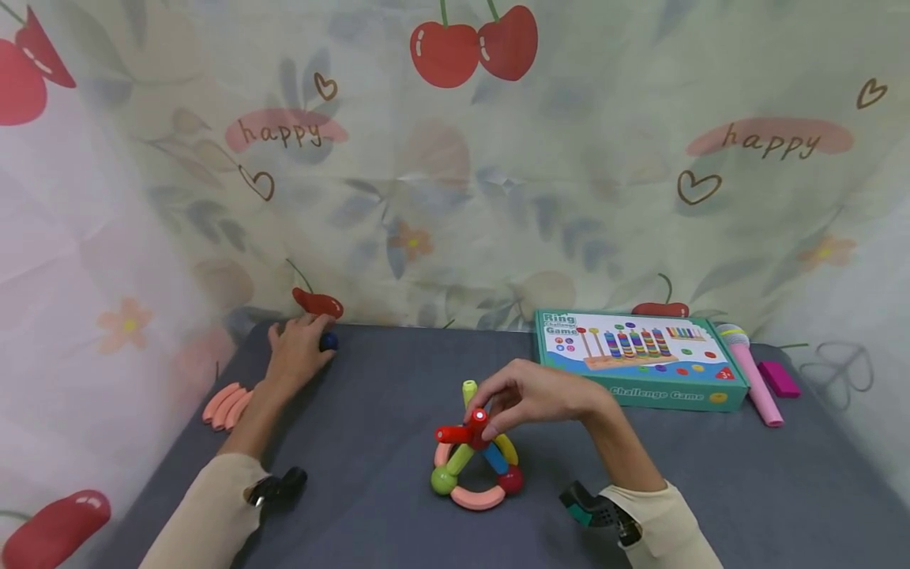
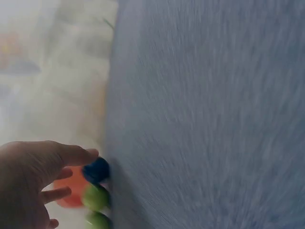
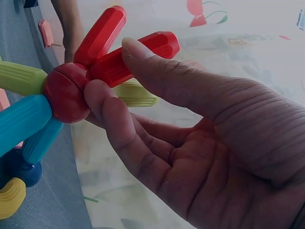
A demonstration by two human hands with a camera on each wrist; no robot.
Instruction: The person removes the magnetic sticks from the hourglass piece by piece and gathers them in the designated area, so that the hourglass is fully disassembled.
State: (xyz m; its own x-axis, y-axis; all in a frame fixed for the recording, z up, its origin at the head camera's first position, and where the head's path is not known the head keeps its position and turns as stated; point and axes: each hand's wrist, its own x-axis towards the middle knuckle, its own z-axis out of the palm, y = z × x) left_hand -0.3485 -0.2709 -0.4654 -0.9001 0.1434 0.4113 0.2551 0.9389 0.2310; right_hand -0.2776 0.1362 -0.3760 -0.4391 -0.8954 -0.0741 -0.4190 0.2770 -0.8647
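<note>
The right hand [image 1: 540,395] pinches a red stick [image 3: 136,55] at the top of the colourful stick-and-ball structure [image 1: 475,462], which stands mid-surface. The left hand [image 1: 298,356] curls round a blue ball [image 1: 329,341] at the grey surface's [image 1: 384,395] far left corner, beside green balls [image 2: 95,198]. A game box [image 1: 636,359] lies to the right.

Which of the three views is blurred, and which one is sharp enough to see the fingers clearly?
Left wrist view: streaked with motion blur, left hand and dark blue ball soft. Right wrist view: sharp up close, right hand pinching a red stick, background washed out. Head view: evenly lit, wide-angle bending at the edges.
</note>
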